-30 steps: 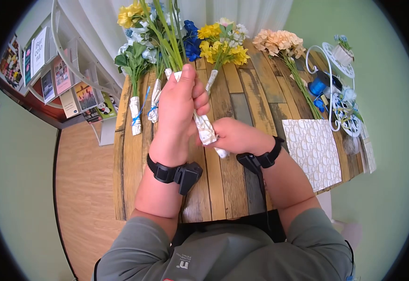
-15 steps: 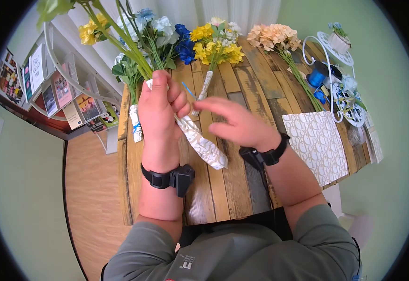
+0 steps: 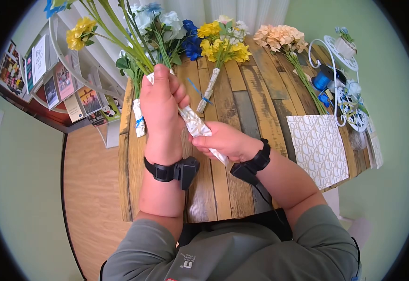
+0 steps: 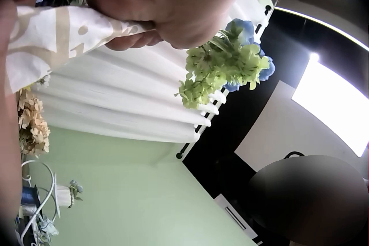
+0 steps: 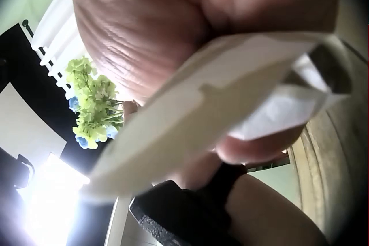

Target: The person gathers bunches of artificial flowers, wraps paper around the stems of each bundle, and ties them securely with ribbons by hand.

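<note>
My left hand (image 3: 163, 107) grips a bouquet of long green stems (image 3: 131, 49) where white-and-beige patterned paper (image 3: 194, 122) wraps them. Below that fist, my right hand (image 3: 225, 140) holds the lower part of the same paper wrap, its thumb lying across it. The wrap slants down to the right, its end showing past the right fingers. Pale green and blue flowers (image 4: 228, 64) top the bouquet in the left wrist view, and a yellow flower (image 3: 80, 33) leans out in the head view. In the right wrist view, the paper's folded end (image 5: 282, 110) lies against the palm.
A yellow-and-white bouquet (image 3: 223, 44) with a blue-tied wrap lies ahead. Another wrapped bundle (image 3: 139, 119) is left of my left hand. Peach flowers (image 3: 281, 40), a patterned paper sheet (image 3: 318, 150), blue ribbon spool (image 3: 322, 77) and white metal stand (image 3: 338, 107) are right.
The bouquet and left hand have shifted left, tilting the stems further left. My right hand came off the lower wrap, reached up with fingers extended, then took hold of it again.
</note>
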### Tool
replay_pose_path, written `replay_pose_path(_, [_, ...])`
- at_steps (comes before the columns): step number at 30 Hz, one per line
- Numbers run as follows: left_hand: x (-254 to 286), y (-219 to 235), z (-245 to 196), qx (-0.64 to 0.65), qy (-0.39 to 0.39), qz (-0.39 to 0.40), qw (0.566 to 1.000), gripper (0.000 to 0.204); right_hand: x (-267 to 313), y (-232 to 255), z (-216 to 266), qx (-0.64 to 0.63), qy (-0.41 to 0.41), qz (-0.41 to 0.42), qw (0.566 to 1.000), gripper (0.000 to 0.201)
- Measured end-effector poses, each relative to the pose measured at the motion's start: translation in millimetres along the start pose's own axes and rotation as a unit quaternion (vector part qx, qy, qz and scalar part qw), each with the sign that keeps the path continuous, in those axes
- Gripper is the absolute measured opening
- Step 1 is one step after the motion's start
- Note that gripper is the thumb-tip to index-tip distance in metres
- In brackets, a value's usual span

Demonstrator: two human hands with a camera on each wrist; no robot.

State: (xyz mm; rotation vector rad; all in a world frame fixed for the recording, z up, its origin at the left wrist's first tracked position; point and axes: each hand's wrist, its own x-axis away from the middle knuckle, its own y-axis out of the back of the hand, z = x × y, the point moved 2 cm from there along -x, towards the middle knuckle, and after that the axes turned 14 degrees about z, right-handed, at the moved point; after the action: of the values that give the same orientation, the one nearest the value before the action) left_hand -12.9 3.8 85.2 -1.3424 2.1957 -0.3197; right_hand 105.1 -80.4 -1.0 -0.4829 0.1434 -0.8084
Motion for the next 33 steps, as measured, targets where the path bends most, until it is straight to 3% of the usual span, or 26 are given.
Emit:
replay_pose_path(4, [-1.3,2.9,2.5,-0.015,-0.021,-0.025,0.999,0.027,-10.4,6.5,-10.3,0.147,0.037,-0.079,0.985,0.015])
replay_pose_path(6, [-1.5,2.6,1.5,-0.014,-0.029,-0.032,0.999,0.027,-7.6,0.0,-5.2,0.284,0.070,-0.142,0.946,0.022])
replay_pose_path(10, [-0.4,0.8,-2.0,0.007,-0.011,-0.034,0.999,0.027,0.8,1.8,8.0,0.320,0.034,-0.118,0.939,0.024])
replay_pose_path(13, [-0.5,0.6,1.4,0.043,0.013,-0.008,0.999,0.025,8.3,7.8,18.2,0.414,-0.002,-0.084,0.906,0.023])
replay_pose_path(15, [-0.5,-1.6,5.4,0.065,0.029,0.010,0.997,0.025,10.4,17.6,16.0,0.512,0.098,-0.068,0.851,0.020])
replay_pose_path(16, [-0.4,-3.4,7.9,0.084,0.040,0.016,0.996,0.024,12.1,19.3,19.1,0.511,0.097,-0.072,0.851,0.020])
replay_pose_path(18, [1.1,-8.4,12.8,0.103,0.056,0.023,0.993,0.023,17.3,21.0,27.1,0.593,0.068,-0.094,0.797,0.018])
replay_pose_path(19, [2.3,-12.3,14.6,0.115,0.075,0.031,0.990,0.024,19.0,23.2,31.0,0.591,0.067,-0.099,0.798,0.018])
replay_pose_path(21, [4.1,-17.0,20.0,0.127,0.100,0.041,0.986,0.025,19.5,27.2,35.3,0.690,0.011,-0.097,0.717,0.021])
replay_pose_path(22, [4.4,-19.0,23.1,0.141,0.115,0.054,0.982,0.024,19.9,29.8,35.8,0.688,0.009,-0.102,0.719,0.021])
replay_pose_path(24, [5.8,-22.8,27.9,0.157,0.134,0.070,0.976,0.023,20.4,29.5,38.1,0.755,0.085,-0.106,0.642,0.026])
replay_pose_path(25, [6.3,-25.8,29.7,0.138,0.130,0.080,0.979,0.023,19.5,29.9,34.8,0.754,0.083,-0.113,0.642,0.026])
replay_pose_path(27, [7.2,-26.5,30.3,0.106,0.112,0.092,0.984,0.022,18.1,25.8,33.3,0.663,0.255,-0.319,0.627,0.031])
replay_pose_path(28, [7.7,-27.3,31.9,0.106,0.112,0.093,0.984,0.022,17.6,21.9,30.9,0.663,0.256,-0.321,0.626,0.031])
replay_pose_path(30, [8.5,-28.6,33.4,0.067,0.082,0.087,0.991,0.023,21.2,19.9,28.1,0.598,0.225,-0.450,0.624,0.034])
replay_pose_path(31, [8.5,-28.5,34.2,0.066,0.082,0.089,0.990,0.023,20.8,19.6,28.2,0.598,0.227,-0.451,0.622,0.034])
replay_pose_path(33, [8.9,-28.2,34.6,0.077,0.054,0.113,0.989,0.021,17.4,28.6,21.9,0.440,0.091,-0.435,0.780,0.024])
